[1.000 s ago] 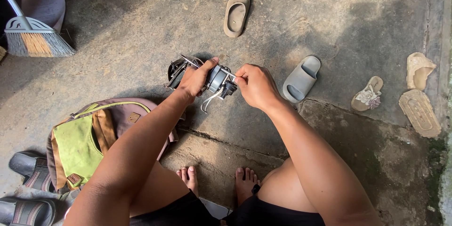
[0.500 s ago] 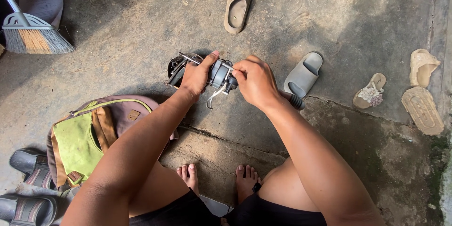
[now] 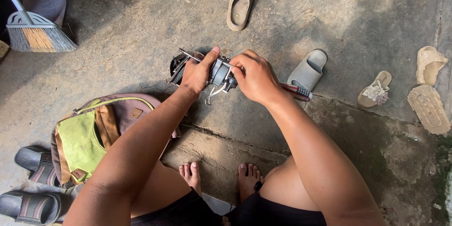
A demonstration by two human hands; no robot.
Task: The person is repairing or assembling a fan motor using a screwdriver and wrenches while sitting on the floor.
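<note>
Near the middle of the frame, above a concrete floor [image 3: 141, 28], both hands hold a small grey metal mechanism [image 3: 217, 73] with wires and a thin rod sticking out of it. The left hand [image 3: 197, 73] wraps around its left side, fingers curled shut on the body and the thumb stretched along the top. The right hand [image 3: 256, 77] closes on its right end with the fingertips pinched at the part, and the same hand grips a screwdriver [image 3: 296, 91], whose red and black handle juts out to the right below the wrist. A pale bent wire hangs from the underside of the mechanism.

At the lower left lies a green and brown backpack [image 3: 94, 136], just beside the left forearm. Two dark sandals [image 3: 33, 186] sit at the bottom left corner. A broom [image 3: 35, 35] with orange bristles rests at the upper left. A tan slipper [image 3: 240, 7] lies at top centre, a grey slide [image 3: 308, 69] just right of the hands, and three more worn sandals [image 3: 426, 91] at the right edge. Two bare feet [image 3: 221, 179] show at the bottom centre.
</note>
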